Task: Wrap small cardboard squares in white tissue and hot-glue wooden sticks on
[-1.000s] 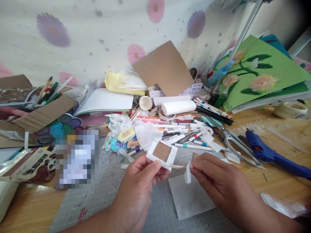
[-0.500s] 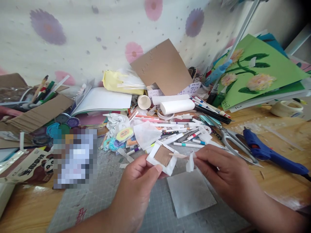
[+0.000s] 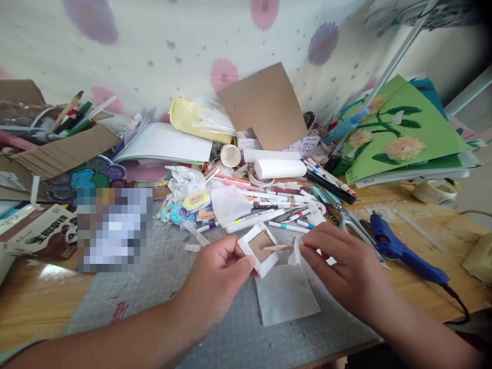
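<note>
My left hand [image 3: 219, 279] is closed on a small square cardboard piece [image 3: 260, 246] with a brown middle and a white paper border. The thumb presses on its near left corner, the fingers behind it. Between the fingertips of my right hand [image 3: 342, 269] is a thin wooden stick [image 3: 275, 248], its tip over the brown middle; I cannot tell whether it touches. A crumpled white paper strip [image 3: 295, 252] hangs at the same fingertips. Below both hands a whitish square sheet [image 3: 288, 300] lies on the grey cutting mat [image 3: 154, 307].
Markers [image 3: 265, 212] and paper scraps are heaped beyond my hands. To the right lie scissors [image 3: 355, 225] and a blue glue gun [image 3: 407, 251]. A paint palette [image 3: 100, 174] and a cardboard box [image 3: 65, 151] stand left. Brown cardboard [image 3: 269, 107] leans at the back.
The whole view has shifted slightly. The stick's tip sits a little further over the brown middle. Both hands keep their holds.
</note>
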The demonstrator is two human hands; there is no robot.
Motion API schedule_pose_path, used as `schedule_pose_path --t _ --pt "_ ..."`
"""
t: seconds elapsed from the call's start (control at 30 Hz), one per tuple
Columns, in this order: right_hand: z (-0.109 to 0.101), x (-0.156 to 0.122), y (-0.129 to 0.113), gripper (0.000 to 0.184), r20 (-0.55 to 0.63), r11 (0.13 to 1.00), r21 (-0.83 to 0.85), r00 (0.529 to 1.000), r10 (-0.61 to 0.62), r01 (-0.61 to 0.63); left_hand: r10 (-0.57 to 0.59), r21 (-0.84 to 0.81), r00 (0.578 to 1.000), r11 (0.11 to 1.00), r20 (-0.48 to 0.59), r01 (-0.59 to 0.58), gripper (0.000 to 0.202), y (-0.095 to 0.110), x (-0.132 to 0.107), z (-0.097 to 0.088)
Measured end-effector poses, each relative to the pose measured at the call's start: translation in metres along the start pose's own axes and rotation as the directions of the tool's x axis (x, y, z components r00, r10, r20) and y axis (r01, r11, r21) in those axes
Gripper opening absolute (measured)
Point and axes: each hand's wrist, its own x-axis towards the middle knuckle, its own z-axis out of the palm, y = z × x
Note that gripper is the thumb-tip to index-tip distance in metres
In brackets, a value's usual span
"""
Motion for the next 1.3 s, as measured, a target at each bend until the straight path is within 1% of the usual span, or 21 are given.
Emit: schedule_pose_path --t 0.1,0.17,0.23,0.33,0.4,0.47,0.53,0.6,0.67,0.73,0.8,0.87,1.0,1.07,1.1,1.17,1.2,1.23,1.3 --pt "-0.003 0.003 -0.002 0.019 0.052 0.999 0.049 0.998 0.020 -0.022 -0.012 0.054 1.000 0.998 0.018 0.011 0.014 0.003 -0.002 0.002" --pt "-0.003 0.004 -0.004 0.020 0.093 0.999 0.029 0.996 0.013 -0.016 -0.008 0.084 0.999 0.996 0.033 0.006 0.015 0.005 -0.004 0.003" --pt "-0.002 0.005 -0.006 0.021 0.097 1.000 0.004 0.995 0.013 -0.014 -0.011 0.097 0.999 0.995 0.047 0.007 0.015 0.006 -0.005 0.003" --pt "-0.004 0.006 -0.009 0.022 0.074 0.999 0.021 0.997 0.037 -0.039 -0.020 0.075 0.998 0.997 0.060 0.016 0.014 0.007 -0.006 0.004" --pt "-0.004 0.006 -0.010 0.024 0.101 0.998 0.032 0.994 0.047 -0.051 -0.027 0.038 0.997 0.999 0.068 0.025 0.014 0.008 -0.006 0.004" --pt "-0.004 0.005 -0.010 0.025 0.141 0.999 -0.014 0.989 0.043 -0.041 -0.040 -0.001 0.996 0.999 0.073 0.040 0.014 0.008 -0.007 0.005" --pt "-0.004 0.004 -0.009 0.024 0.129 0.998 -0.062 0.991 0.029 -0.021 -0.050 -0.021 0.996 0.998 0.079 0.052 0.013 0.008 -0.007 0.005" --pt "-0.003 0.004 -0.008 0.023 0.090 0.999 -0.040 0.996 0.022 -0.019 -0.060 -0.014 0.995 0.998 0.085 0.061 0.013 0.008 -0.006 0.005" --pt "-0.002 0.004 -0.008 0.023 0.096 1.000 -0.014 0.995 0.023 -0.022 -0.066 0.001 0.993 0.998 0.096 0.066 0.013 0.008 -0.006 0.006" --pt "-0.001 0.004 -0.008 0.025 0.108 0.998 -0.052 0.994 0.034 -0.029 -0.069 0.009 0.991 0.998 0.111 0.068 0.012 0.007 -0.006 0.006" --pt "0.000 0.004 -0.009 0.025 0.087 0.995 -0.092 0.995 0.048 -0.040 -0.067 0.010 0.990 0.998 0.128 0.066 0.011 0.007 -0.006 0.006" --pt "0.001 0.004 -0.010 0.025 0.058 0.996 -0.071 0.997 0.052 -0.048 -0.068 0.012 0.988 0.998 0.137 0.067 0.009 0.006 -0.006 0.005" --pt "-0.001 0.004 -0.011 0.023 0.044 0.999 -0.047 0.999 0.030 -0.028 -0.054 0.043 0.990 0.998 0.131 0.049 0.009 0.003 -0.006 0.003" --pt "-0.005 0.004 -0.005 0.022 -0.019 0.998 -0.004 0.998 0.060 -0.060 -0.051 0.052 0.991 0.998 0.122 0.045 0.010 0.003 -0.006 0.003" --pt "-0.007 0.004 0.001 0.022 -0.063 0.994 0.024 0.993 0.104 -0.102 -0.052 0.051 0.991 0.998 0.120 0.046 0.011 0.003 -0.006 0.004" --pt "-0.010 0.001 0.017 0.023 -0.094 0.978 0.032 0.974 0.208 -0.206 -0.051 0.038 0.992 0.998 0.114 0.047 0.013 0.005 -0.006 0.004" --pt "-0.010 -0.001 0.026 0.023 -0.079 0.969 0.003 0.966 0.248 -0.249 -0.050 0.026 0.993 0.999 0.110 0.047 0.013 0.006 -0.006 0.005" --pt "-0.010 -0.003 0.034 0.023 -0.033 0.964 -0.037 0.964 0.262 -0.263 -0.047 0.013 0.994 0.999 0.103 0.046 0.013 0.007 -0.006 0.005" --pt "-0.008 -0.009 0.045 0.019 0.034 0.965 -0.120 0.970 0.239 -0.234 -0.042 -0.008 0.995 0.999 0.090 0.043 0.013 0.009 -0.007 0.006"
